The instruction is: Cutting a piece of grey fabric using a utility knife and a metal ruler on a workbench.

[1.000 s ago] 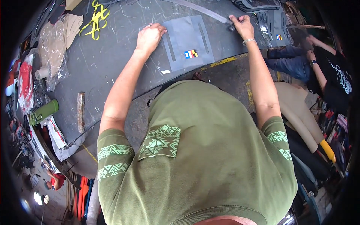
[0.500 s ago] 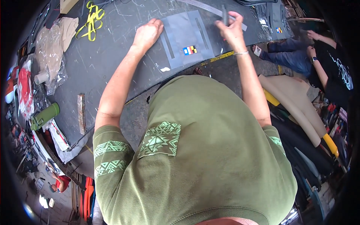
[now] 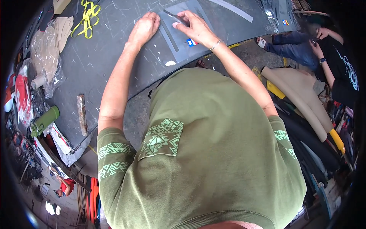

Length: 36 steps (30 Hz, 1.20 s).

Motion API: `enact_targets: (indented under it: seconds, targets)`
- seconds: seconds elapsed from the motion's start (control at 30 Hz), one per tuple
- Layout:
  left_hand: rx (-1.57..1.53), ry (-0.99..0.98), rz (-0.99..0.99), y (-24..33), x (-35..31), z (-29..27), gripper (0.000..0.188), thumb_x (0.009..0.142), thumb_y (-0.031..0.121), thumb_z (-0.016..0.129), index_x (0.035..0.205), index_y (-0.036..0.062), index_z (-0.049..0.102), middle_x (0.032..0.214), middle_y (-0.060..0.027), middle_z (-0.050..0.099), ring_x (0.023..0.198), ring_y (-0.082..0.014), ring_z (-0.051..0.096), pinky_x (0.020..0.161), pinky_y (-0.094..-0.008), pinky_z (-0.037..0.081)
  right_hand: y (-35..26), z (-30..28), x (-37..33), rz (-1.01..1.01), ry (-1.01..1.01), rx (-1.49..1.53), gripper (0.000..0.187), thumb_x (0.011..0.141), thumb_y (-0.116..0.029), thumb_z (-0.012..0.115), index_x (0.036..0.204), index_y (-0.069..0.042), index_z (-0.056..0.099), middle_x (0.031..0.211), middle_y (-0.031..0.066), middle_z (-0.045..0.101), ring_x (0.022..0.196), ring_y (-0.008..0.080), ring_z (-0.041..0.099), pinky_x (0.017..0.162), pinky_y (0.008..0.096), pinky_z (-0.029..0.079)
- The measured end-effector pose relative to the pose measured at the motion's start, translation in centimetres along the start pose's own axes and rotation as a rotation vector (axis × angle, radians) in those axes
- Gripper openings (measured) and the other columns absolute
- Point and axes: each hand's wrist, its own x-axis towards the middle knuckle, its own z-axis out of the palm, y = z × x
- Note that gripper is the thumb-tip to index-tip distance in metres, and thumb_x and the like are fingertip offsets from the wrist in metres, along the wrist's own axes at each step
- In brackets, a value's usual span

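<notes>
A flat grey sheet (image 3: 179,49) with dark slots and a small coloured patch (image 3: 191,42) lies on the dark table. My left hand (image 3: 145,28) rests at its left edge with the fingers curled together; what they hold, if anything, is hidden. Over the sheet, my right hand (image 3: 196,29) grips a dark, slim, pen-like tool (image 3: 177,18), whose tip points toward the sheet's upper left side. The hand covers part of the sheet and patch.
A pale grey strip (image 3: 232,9) lies right of the sheet. Yellow strapping (image 3: 88,19), plastic-wrapped material (image 3: 45,49) and a worn bar (image 3: 82,114) are on the table's left. Another person (image 3: 331,61) is at the right, beside large rolls (image 3: 295,101).
My right hand has moved left with the dark tool, from beyond the sheet's right edge to over the sheet. My left hand stays at the left edge.
</notes>
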Motion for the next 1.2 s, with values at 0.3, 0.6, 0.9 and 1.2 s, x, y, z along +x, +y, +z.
enact_targets:
  seconds: [0.3, 0.6, 0.9, 1.2]
  targets:
    - [-0.047, -0.181, -0.006, -1.3, 0.5, -1.4, 0.023, 0.1, 0.024, 0.059, 0.106, 0.002, 0.062, 0.11, -0.0194, 0.066, 0.105, -0.0395, 0.064, 0.091, -0.0458, 0.052, 0.7, 0.6, 0.1, -0.03, -0.055, -0.149, 0.046, 0.091, -0.036, 0.076, 0.125, -0.007, 0.065, 0.113, 0.0133, 0.069, 0.107, 0.0282, 0.067, 0.092, 0.0387, 0.054]
    - [-0.082, -0.24, -0.043, -2.0, 1.6, -2.3, 0.023, 0.1, 0.024, 0.062, 0.109, 0.0041, 0.066, 0.098, -0.0129, 0.068, 0.084, -0.0275, 0.065, 0.08, -0.0389, 0.051, 0.0, 0.6, -0.3, -0.074, -0.161, -0.381, 0.048, 0.085, -0.025, 0.081, 0.128, -0.019, 0.061, 0.118, 0.0098, 0.064, 0.113, 0.028, 0.065, 0.097, 0.0419, 0.052]
    - [-0.172, -0.317, -0.187, -2.3, 1.7, -2.4, 0.026, 0.099, 0.03, 0.064, 0.108, 0.0058, 0.068, 0.095, -0.0108, 0.071, 0.085, -0.0242, 0.067, 0.082, -0.0382, 0.054, -1.2, 0.9, 0.7, -0.032, -0.184, -0.398, 0.046, 0.087, -0.026, 0.079, 0.128, -0.019, 0.06, 0.115, 0.0092, 0.062, 0.117, 0.0293, 0.061, 0.098, 0.0431, 0.05]
    - [-0.272, -0.267, -0.207, -2.4, 1.1, -2.2, 0.024, 0.098, 0.029, 0.066, 0.107, 0.0072, 0.069, 0.089, -0.0052, 0.07, 0.08, -0.0164, 0.064, 0.08, -0.034, 0.053, -1.3, 1.3, 0.9, -0.059, -0.151, -0.403, 0.047, 0.086, -0.029, 0.079, 0.127, -0.019, 0.059, 0.114, 0.01, 0.062, 0.116, 0.0311, 0.061, 0.098, 0.0446, 0.05]
